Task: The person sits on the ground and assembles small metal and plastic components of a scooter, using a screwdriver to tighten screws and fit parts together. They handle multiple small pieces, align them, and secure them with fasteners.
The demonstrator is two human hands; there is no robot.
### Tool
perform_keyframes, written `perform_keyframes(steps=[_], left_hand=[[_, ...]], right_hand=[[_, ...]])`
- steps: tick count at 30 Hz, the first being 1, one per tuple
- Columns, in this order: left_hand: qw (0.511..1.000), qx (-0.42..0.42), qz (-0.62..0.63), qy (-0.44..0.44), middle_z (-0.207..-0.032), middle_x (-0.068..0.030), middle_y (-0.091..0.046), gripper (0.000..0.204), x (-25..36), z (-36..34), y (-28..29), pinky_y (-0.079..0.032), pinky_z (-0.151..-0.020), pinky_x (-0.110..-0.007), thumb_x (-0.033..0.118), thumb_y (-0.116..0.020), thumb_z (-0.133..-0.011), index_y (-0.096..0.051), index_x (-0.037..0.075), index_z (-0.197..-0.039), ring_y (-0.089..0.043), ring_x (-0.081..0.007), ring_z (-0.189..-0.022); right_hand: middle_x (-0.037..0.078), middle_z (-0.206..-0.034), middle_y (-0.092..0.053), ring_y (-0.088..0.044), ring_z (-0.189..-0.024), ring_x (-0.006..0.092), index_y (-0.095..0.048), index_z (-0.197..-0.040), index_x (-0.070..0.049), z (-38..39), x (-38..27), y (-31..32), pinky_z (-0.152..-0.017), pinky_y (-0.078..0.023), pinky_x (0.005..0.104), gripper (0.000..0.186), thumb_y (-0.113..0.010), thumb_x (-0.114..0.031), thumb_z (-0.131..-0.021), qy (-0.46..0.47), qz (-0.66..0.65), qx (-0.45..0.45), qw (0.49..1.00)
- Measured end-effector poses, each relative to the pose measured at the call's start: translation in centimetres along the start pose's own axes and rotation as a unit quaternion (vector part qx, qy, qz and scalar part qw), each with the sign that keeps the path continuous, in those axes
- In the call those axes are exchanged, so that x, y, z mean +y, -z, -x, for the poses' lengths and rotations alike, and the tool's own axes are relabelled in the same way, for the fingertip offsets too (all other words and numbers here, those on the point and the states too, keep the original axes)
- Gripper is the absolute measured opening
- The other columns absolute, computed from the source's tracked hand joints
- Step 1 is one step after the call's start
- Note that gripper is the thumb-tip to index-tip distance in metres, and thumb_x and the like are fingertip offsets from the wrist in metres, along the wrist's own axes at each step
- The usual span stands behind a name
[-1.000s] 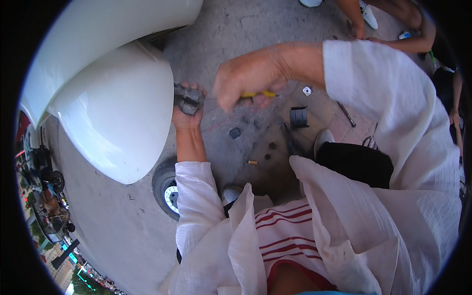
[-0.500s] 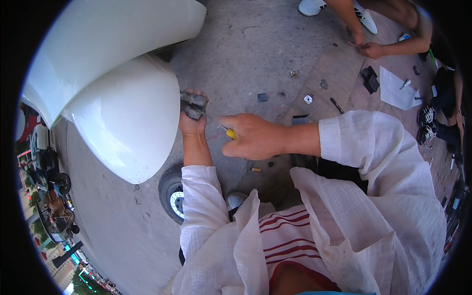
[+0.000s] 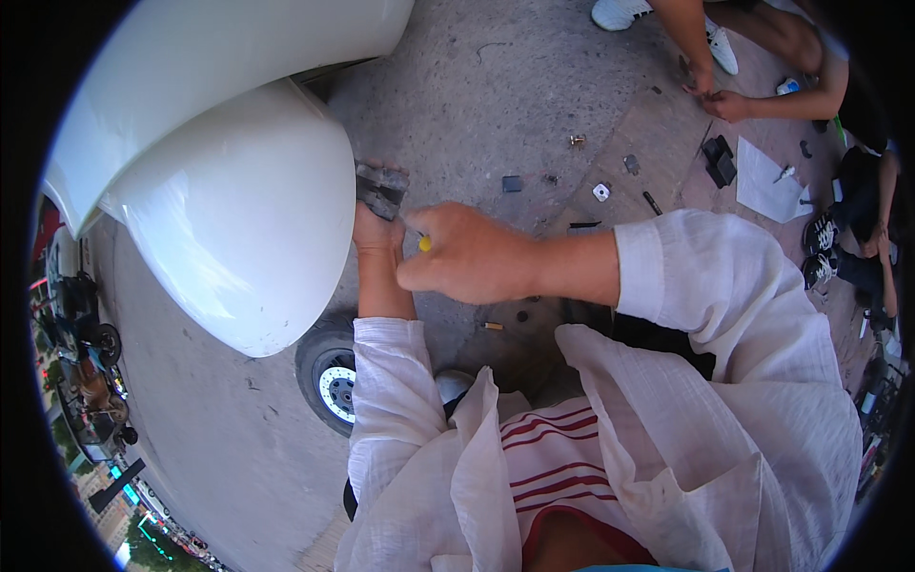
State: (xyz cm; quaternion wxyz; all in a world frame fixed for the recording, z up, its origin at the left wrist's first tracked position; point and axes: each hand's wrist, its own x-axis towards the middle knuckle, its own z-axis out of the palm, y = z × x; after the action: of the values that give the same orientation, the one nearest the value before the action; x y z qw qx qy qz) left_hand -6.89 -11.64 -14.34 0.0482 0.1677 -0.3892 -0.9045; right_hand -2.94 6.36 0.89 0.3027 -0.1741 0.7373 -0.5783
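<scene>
Grey concrete ground (image 3: 477,105) spread beneath both hands, beside a glossy white curved panel (image 3: 238,219).
The left hand (image 3: 370,232) — fingers curled round a dark grey slotted block (image 3: 381,195) — held it at the panel's right edge. The right hand (image 3: 467,255) was clamped on a slim yellow-ended tool (image 3: 425,244), its thin shaft pointing toward the block; whether the tip touched could not be told. Right of the panel's lower tip was a black-tyred wheel (image 3: 334,381) with a white perforated ring. On the brownish paving (image 3: 629,205), near its edge with the concrete, lay a small white square plate (image 3: 600,193); farther right lay a white paper sheet (image 3: 762,186), near a co-worker's hands (image 3: 728,106).
</scene>
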Motion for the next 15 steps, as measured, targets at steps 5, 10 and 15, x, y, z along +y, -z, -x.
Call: perform_keyframes(steps=[5,10,15], left_hand=[[0.998,-0.051,0.042,0.020,-0.088,-0.0087,-0.060,0.037,0.4,0.3,0.0,-0.050,-0.073,-0.041,0.045,-0.048,-0.091,-0.057,0.009,-0.096,-0.058,-0.0266,-0.081],[0.999,-0.039,0.025,0.020,-0.088,-0.0095,-0.061,0.037,0.5,0.6,-0.2,-0.050,-0.073,-0.041,0.044,-0.046,-0.091,-0.057,0.009,-0.096,-0.059,-0.0264,-0.081],[1.000,-0.017,-0.009,0.007,-0.088,-0.0134,-0.060,0.047,0.6,0.6,-0.3,-0.050,-0.072,-0.040,0.049,-0.040,-0.091,-0.057,0.006,-0.097,-0.059,-0.0295,-0.081]], right_hand=[[0.007,-0.057,-0.049,-0.047,-0.050,0.0144,-0.049,-0.074,0.002,-0.4,-1.2,2.9,-0.047,-0.038,0.0316,0.021,-0.058,-0.018,-0.072,-0.129,-0.135,-0.108,0.976],[0.013,-0.056,-0.046,-0.044,-0.053,0.0181,-0.047,-0.076,0.005,-0.1,0.9,1.9,-0.051,-0.040,0.0355,0.027,-0.059,-0.019,-0.070,0.011,0.001,-0.075,0.997],[0.021,-0.062,-0.052,-0.051,-0.058,0.0242,-0.049,-0.080,0.010,-0.2,1.0,0.8,-0.056,-0.044,0.0386,0.034,-0.060,-0.020,-0.068,-0.008,0.010,-0.057,0.998]])
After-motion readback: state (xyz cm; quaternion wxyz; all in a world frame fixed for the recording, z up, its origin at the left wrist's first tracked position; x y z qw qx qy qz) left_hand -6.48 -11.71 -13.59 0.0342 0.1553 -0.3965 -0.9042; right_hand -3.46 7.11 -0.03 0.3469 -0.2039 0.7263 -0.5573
